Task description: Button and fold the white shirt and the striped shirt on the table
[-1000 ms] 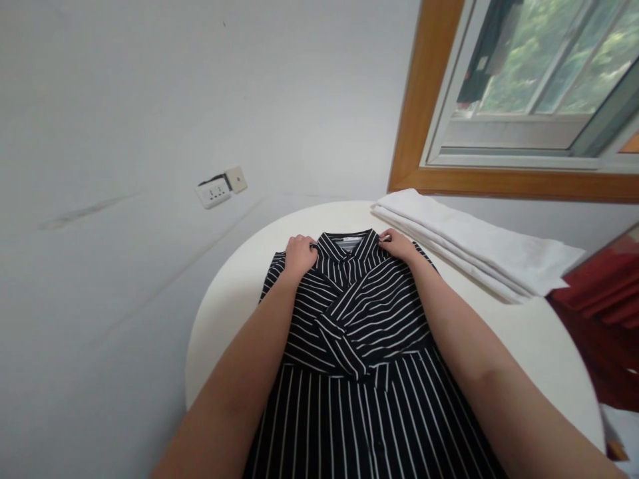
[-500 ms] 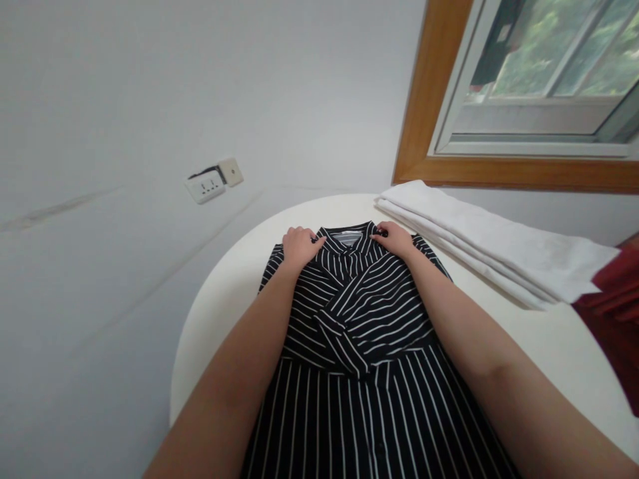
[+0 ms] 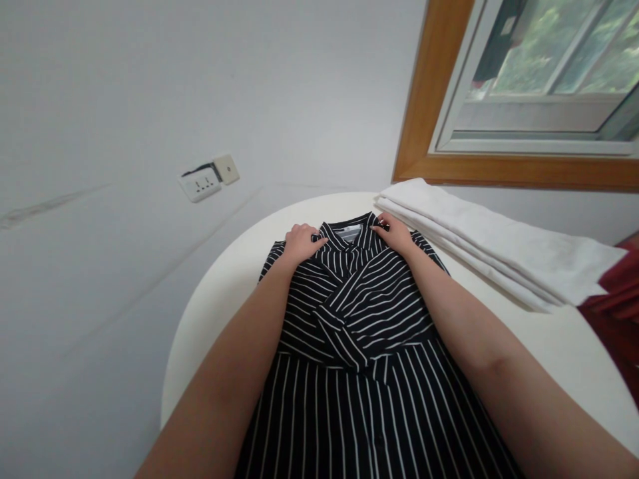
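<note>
A black shirt dress (image 3: 349, 399) with white stripes lies front up, its sleeves (image 3: 344, 332) folded across the chest. At its neck, the stand collar (image 3: 332, 234) opens on a pale lining with a small label. My left hand (image 3: 301, 243) grips the collar's left side, thumb over the cloth and fingers bent. On the other side my right hand (image 3: 396, 234) pinches the collar between thumb and fingers. Both forearms pass over the dress's sides, and its lower end runs out of view at the bottom.
The dress lies on a round white table (image 3: 219, 293). Folded white cloth (image 3: 499, 239) is at the right, with dark red fabric (image 3: 622, 286) beyond the table's edge. A wall socket (image 3: 200, 183) and a wood-framed window (image 3: 414, 133) are behind.
The collar's back edge has risen a little, showing more of the lining and label. My right hand has shifted slightly up with it; the left hand has barely moved.
</note>
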